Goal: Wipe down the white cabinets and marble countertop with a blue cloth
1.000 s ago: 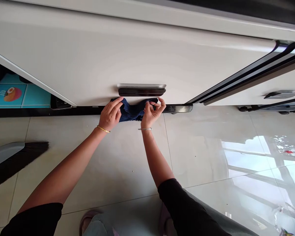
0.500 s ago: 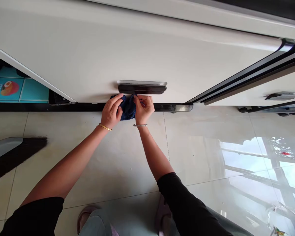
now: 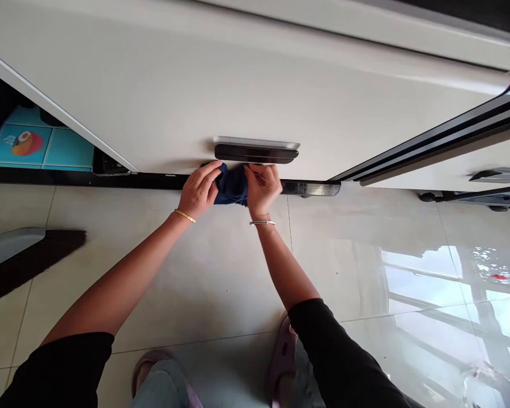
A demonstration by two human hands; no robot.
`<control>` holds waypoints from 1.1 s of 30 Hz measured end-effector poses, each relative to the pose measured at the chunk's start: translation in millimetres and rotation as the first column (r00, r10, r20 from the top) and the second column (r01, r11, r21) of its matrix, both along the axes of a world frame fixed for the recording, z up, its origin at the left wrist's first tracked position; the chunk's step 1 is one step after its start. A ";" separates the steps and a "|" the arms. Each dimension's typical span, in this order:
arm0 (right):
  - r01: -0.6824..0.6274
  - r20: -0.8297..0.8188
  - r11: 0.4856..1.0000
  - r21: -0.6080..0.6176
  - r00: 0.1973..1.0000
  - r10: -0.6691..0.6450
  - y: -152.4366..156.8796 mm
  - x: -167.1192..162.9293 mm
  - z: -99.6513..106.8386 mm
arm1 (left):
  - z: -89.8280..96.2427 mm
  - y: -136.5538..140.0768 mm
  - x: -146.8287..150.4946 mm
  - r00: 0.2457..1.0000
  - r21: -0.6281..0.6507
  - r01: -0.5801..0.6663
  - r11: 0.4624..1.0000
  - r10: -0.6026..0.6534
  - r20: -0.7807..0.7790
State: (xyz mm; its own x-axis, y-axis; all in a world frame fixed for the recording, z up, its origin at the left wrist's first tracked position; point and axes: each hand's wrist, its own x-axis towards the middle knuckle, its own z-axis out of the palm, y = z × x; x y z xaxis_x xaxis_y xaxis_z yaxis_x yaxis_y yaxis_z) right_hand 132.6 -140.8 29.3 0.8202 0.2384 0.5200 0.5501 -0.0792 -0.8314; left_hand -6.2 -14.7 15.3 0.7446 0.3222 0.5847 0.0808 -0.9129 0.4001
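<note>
A dark blue cloth (image 3: 233, 187) hangs bunched between my two hands, just below the dark handle (image 3: 256, 153) of a pale, smooth cabinet front (image 3: 161, 90). My left hand (image 3: 199, 190) grips the cloth's left side, its fingertips near the panel's lower part. On the other side, my right hand (image 3: 263, 188) pinches the cloth's upper right edge between thumb and fingers. Part of the cloth is hidden behind the fingers.
A broom head (image 3: 29, 263) with dark bristles lies on the tiled floor at the left. Blue patterned tiles (image 3: 46, 144) show beyond the cabinet's left edge. Another handle (image 3: 499, 174) sits on the panel at the right. My slippers (image 3: 283, 354) are below.
My right hand has moved a little to the right, away from the left hand, and the cloth between them is spread wider. The whole view has shifted slightly.
</note>
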 end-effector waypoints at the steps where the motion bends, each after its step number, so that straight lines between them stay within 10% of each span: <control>1: -0.020 0.022 0.999 -0.026 1.000 0.021 -0.9 0.7 0.1 | 0.4 0.1 -0.1 1.000 -0.003 -0.009 1.000 0.009 0.006; 33: -0.032 -0.067 0.999 0.005 0.997 0.032 -2.7 4.3 5.7 | 13.9 -12.5 3.3 1.000 -0.076 -0.025 0.997 0.025 0.005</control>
